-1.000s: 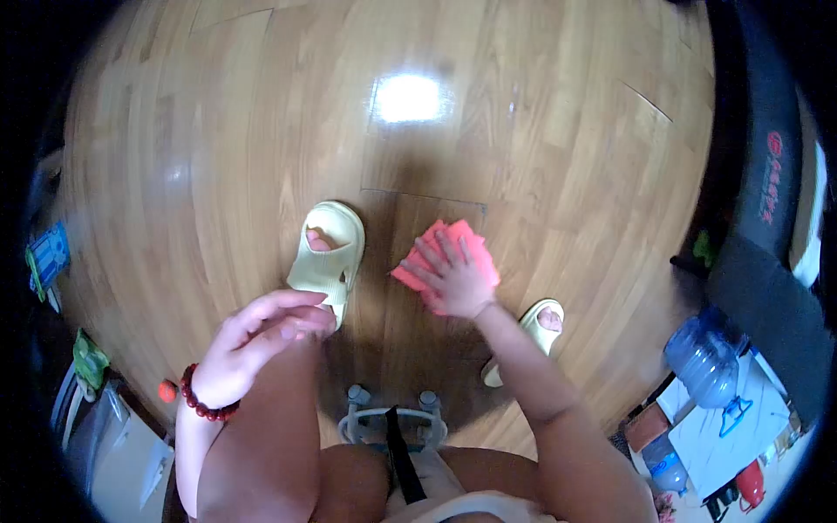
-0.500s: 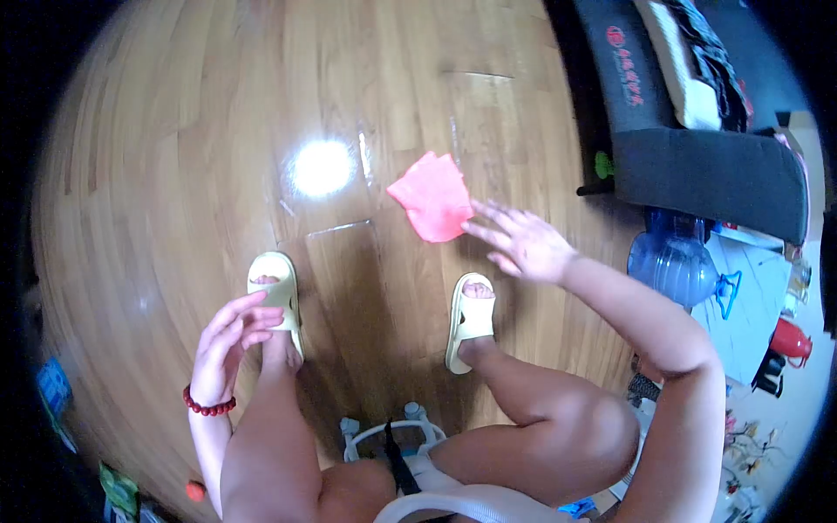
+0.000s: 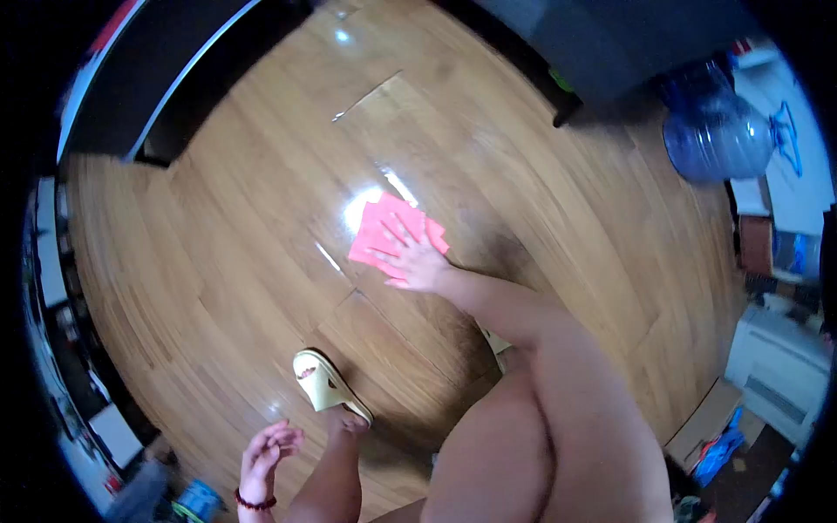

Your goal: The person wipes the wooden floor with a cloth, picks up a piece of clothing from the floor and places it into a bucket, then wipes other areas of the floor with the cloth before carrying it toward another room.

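Note:
A pink cloth (image 3: 377, 237) lies on the wooden floor, partly over a bright patch of reflected light. My right hand (image 3: 417, 261) rests flat on its right part, with the fingers spread and pointing to the upper left. My left hand (image 3: 264, 458) is above the floor at the bottom left, near my lower leg, its fingers loosely bent with nothing in them. A red bead bracelet (image 3: 255, 503) circles the left wrist. On my foot is a pale yellow slipper (image 3: 321, 381); the other slipper is mostly hidden behind my right arm and knee.
A dark piece of furniture (image 3: 166, 78) stands at upper left, and a grey sofa (image 3: 602, 52) at upper right. A large blue water bottle (image 3: 717, 135) lies on the right. Below it are a white appliance (image 3: 779, 370) and a cardboard box (image 3: 704, 418).
My right hand has gone from beside the cloth onto it, lying flat. The view has turned, bringing the dark furniture in at upper left. My left hand remains free.

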